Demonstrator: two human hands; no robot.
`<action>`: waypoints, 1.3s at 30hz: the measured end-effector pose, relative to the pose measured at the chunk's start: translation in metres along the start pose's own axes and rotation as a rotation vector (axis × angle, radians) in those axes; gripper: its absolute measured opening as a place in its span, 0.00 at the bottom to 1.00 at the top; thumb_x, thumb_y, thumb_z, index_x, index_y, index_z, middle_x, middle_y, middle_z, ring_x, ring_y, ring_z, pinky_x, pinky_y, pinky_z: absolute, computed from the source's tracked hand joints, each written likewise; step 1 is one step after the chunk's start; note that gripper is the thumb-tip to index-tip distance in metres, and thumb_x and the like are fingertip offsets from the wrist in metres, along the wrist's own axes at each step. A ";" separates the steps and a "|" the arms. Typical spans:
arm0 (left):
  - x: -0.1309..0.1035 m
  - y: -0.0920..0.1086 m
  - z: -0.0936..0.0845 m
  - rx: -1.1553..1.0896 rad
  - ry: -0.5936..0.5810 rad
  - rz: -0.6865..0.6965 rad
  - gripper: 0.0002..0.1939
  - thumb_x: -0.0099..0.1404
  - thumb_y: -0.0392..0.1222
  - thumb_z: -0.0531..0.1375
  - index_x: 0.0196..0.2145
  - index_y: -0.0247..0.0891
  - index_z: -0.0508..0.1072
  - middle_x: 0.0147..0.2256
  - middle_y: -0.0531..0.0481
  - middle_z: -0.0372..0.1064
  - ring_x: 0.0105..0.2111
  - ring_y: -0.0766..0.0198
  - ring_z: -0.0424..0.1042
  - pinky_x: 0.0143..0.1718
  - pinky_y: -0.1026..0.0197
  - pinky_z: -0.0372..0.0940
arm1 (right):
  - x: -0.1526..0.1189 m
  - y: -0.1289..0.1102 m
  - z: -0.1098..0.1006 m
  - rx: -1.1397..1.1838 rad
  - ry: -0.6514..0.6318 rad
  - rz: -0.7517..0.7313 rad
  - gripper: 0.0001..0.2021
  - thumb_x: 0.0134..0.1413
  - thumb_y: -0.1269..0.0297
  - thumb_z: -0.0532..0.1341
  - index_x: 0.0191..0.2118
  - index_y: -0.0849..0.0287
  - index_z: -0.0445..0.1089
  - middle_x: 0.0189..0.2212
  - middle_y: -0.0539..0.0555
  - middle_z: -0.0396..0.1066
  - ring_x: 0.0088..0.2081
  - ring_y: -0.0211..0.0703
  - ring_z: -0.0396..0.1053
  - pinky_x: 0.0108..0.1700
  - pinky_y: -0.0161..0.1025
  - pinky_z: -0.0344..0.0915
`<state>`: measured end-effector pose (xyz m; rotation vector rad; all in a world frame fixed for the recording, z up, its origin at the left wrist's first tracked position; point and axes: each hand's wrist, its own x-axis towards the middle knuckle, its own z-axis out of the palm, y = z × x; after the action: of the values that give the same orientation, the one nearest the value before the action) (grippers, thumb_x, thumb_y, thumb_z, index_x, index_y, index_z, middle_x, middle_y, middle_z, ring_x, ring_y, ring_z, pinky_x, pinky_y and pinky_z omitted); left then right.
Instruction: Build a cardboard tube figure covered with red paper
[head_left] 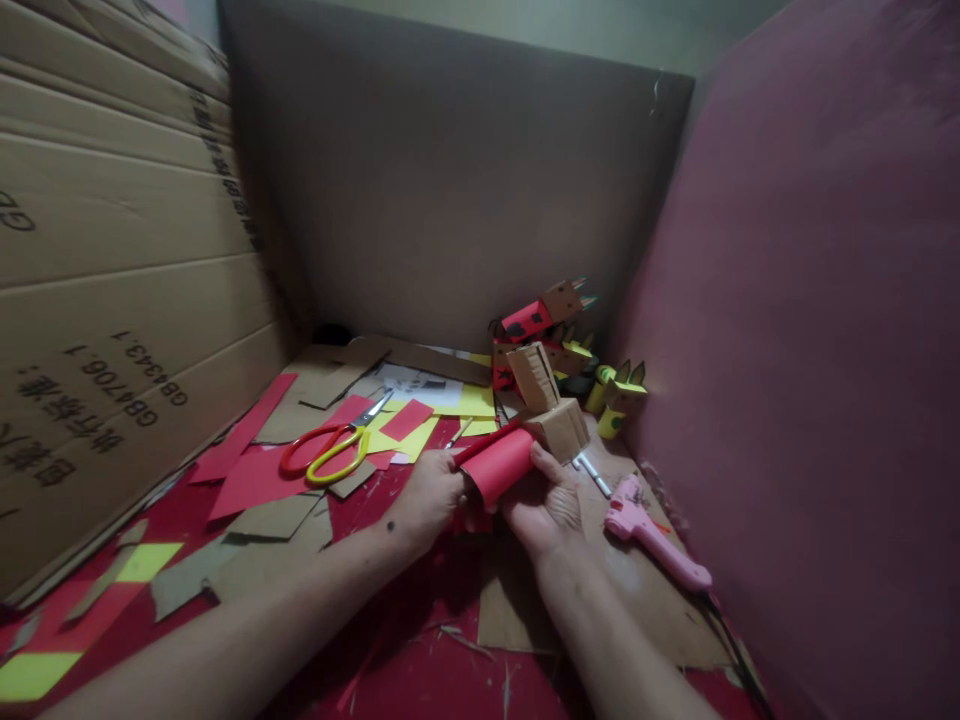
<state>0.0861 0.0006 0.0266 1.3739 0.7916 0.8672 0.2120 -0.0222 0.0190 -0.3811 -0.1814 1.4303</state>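
Observation:
A curved piece of red paper (501,464), bent like a tube, is held between my two hands near the middle of the view. My left hand (436,497) grips its left end, fingers partly hidden behind it. On the right, my right hand (549,500) closes on the other end, thumb on top. Just behind the red piece stand two small cardboard blocks (559,428), one leaning above the other. Red and yellow scissors (337,447) lie to the left on red paper, with their blades pointing up and right.
A pink glue gun (656,540) with a black cord lies at the right. Decorated red, yellow and cardboard figures (529,320) stand at the back. Paper and cardboard scraps (277,515) cover the left. A tall carton wall (135,270) and a pink wall (810,330) flank the area.

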 end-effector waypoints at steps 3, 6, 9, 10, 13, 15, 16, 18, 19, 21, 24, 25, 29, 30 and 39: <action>-0.001 0.000 0.000 -0.017 0.006 0.007 0.08 0.49 0.37 0.61 0.28 0.34 0.78 0.14 0.51 0.68 0.14 0.66 0.64 0.15 0.65 0.60 | 0.000 0.002 -0.004 -0.002 -0.006 -0.008 0.12 0.37 0.77 0.65 0.31 0.55 0.72 0.26 0.46 0.77 0.34 0.41 0.74 0.49 0.43 0.68; 0.000 -0.001 -0.001 -0.026 0.030 0.001 0.07 0.49 0.36 0.61 0.27 0.34 0.78 0.14 0.51 0.69 0.14 0.65 0.65 0.15 0.65 0.61 | 0.001 0.003 -0.005 -0.040 -0.019 -0.020 0.11 0.37 0.76 0.65 0.30 0.55 0.72 0.26 0.45 0.77 0.34 0.41 0.74 0.46 0.41 0.69; 0.002 -0.004 -0.005 -0.025 0.040 0.002 0.07 0.49 0.36 0.60 0.25 0.33 0.78 0.13 0.51 0.68 0.13 0.65 0.65 0.14 0.64 0.61 | 0.000 0.006 0.000 -0.080 -0.045 -0.017 0.10 0.39 0.75 0.66 0.30 0.55 0.72 0.26 0.46 0.77 0.33 0.43 0.74 0.43 0.42 0.71; 0.003 -0.004 -0.006 -0.024 0.040 0.008 0.07 0.49 0.36 0.60 0.25 0.32 0.78 0.13 0.52 0.68 0.13 0.64 0.65 0.15 0.64 0.61 | -0.002 0.008 0.002 -0.106 -0.058 -0.006 0.10 0.39 0.74 0.67 0.30 0.55 0.72 0.25 0.46 0.77 0.33 0.44 0.74 0.42 0.43 0.71; 0.005 -0.004 -0.014 -0.018 0.043 0.036 0.10 0.50 0.35 0.58 0.28 0.31 0.78 0.15 0.52 0.69 0.15 0.63 0.67 0.16 0.63 0.63 | -0.014 0.006 0.005 -0.262 -0.093 0.023 0.12 0.36 0.73 0.69 0.32 0.58 0.72 0.25 0.49 0.76 0.36 0.48 0.74 0.42 0.46 0.71; 0.007 -0.001 -0.020 -0.013 0.052 0.059 0.11 0.49 0.34 0.59 0.30 0.31 0.78 0.17 0.51 0.70 0.16 0.63 0.68 0.17 0.64 0.64 | -0.028 -0.004 -0.002 -0.433 -0.087 -0.041 0.16 0.37 0.72 0.69 0.37 0.60 0.72 0.33 0.53 0.77 0.40 0.49 0.74 0.45 0.46 0.70; 0.007 0.000 -0.023 -0.008 0.055 0.072 0.11 0.49 0.33 0.59 0.30 0.30 0.78 0.17 0.51 0.71 0.17 0.64 0.69 0.18 0.64 0.64 | -0.036 -0.013 -0.009 -0.550 -0.051 -0.085 0.20 0.38 0.70 0.70 0.42 0.59 0.71 0.38 0.55 0.76 0.42 0.49 0.73 0.48 0.46 0.68; 0.008 0.004 -0.028 0.018 0.062 0.087 0.12 0.49 0.32 0.58 0.31 0.30 0.78 0.19 0.51 0.72 0.17 0.65 0.69 0.18 0.65 0.64 | -0.051 -0.040 -0.030 -0.880 0.115 -0.284 0.31 0.35 0.67 0.71 0.50 0.55 0.66 0.46 0.56 0.73 0.46 0.51 0.71 0.50 0.48 0.67; 0.008 0.006 -0.030 0.035 0.066 0.092 0.12 0.49 0.31 0.58 0.32 0.30 0.78 0.19 0.51 0.72 0.17 0.65 0.68 0.18 0.66 0.65 | -0.058 -0.056 -0.043 -1.104 0.153 -0.383 0.34 0.38 0.64 0.70 0.55 0.56 0.62 0.50 0.59 0.70 0.50 0.54 0.69 0.52 0.50 0.64; 0.009 0.008 -0.032 0.071 0.077 0.102 0.14 0.49 0.30 0.57 0.34 0.29 0.78 0.18 0.51 0.71 0.16 0.66 0.68 0.17 0.66 0.64 | -0.069 -0.089 -0.068 -1.599 0.325 -0.629 0.33 0.44 0.62 0.63 0.59 0.59 0.58 0.54 0.64 0.66 0.55 0.60 0.62 0.56 0.56 0.59; 0.010 0.007 -0.034 0.110 0.081 0.126 0.15 0.49 0.30 0.56 0.34 0.29 0.78 0.18 0.51 0.71 0.16 0.66 0.67 0.17 0.66 0.64 | -0.075 -0.122 -0.096 -2.239 0.538 -0.628 0.32 0.49 0.65 0.54 0.60 0.73 0.55 0.54 0.72 0.63 0.56 0.68 0.59 0.56 0.59 0.56; 0.010 0.006 -0.034 0.120 0.078 0.137 0.14 0.50 0.30 0.56 0.34 0.29 0.78 0.18 0.51 0.70 0.16 0.67 0.67 0.17 0.66 0.64 | -0.075 -0.127 -0.100 -2.348 0.528 -0.550 0.32 0.50 0.66 0.52 0.61 0.74 0.54 0.53 0.72 0.65 0.54 0.67 0.62 0.53 0.57 0.60; 0.009 0.001 -0.035 0.159 0.067 0.182 0.14 0.50 0.30 0.56 0.34 0.30 0.78 0.18 0.53 0.68 0.16 0.68 0.67 0.17 0.67 0.63 | -0.071 -0.124 -0.103 -2.540 0.550 -0.423 0.31 0.51 0.67 0.50 0.62 0.73 0.52 0.45 0.70 0.71 0.45 0.64 0.69 0.44 0.53 0.66; 0.008 0.001 -0.035 0.179 0.068 0.183 0.14 0.50 0.30 0.56 0.34 0.30 0.77 0.17 0.54 0.68 0.16 0.68 0.67 0.17 0.67 0.64 | -0.071 -0.121 -0.103 -2.569 0.559 -0.421 0.31 0.52 0.67 0.50 0.62 0.74 0.52 0.44 0.70 0.71 0.44 0.65 0.69 0.43 0.52 0.66; 0.010 -0.002 -0.038 0.310 0.084 0.238 0.14 0.51 0.29 0.53 0.32 0.31 0.77 0.18 0.54 0.68 0.16 0.69 0.66 0.17 0.67 0.62 | -0.082 -0.126 -0.088 -2.230 0.650 -0.594 0.31 0.51 0.55 0.52 0.58 0.70 0.62 0.49 0.70 0.68 0.49 0.68 0.66 0.47 0.57 0.64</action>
<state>0.0575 0.0275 0.0229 1.7401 0.8643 1.0217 0.3477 -0.1277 -0.0088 -2.2561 -1.1971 -0.1293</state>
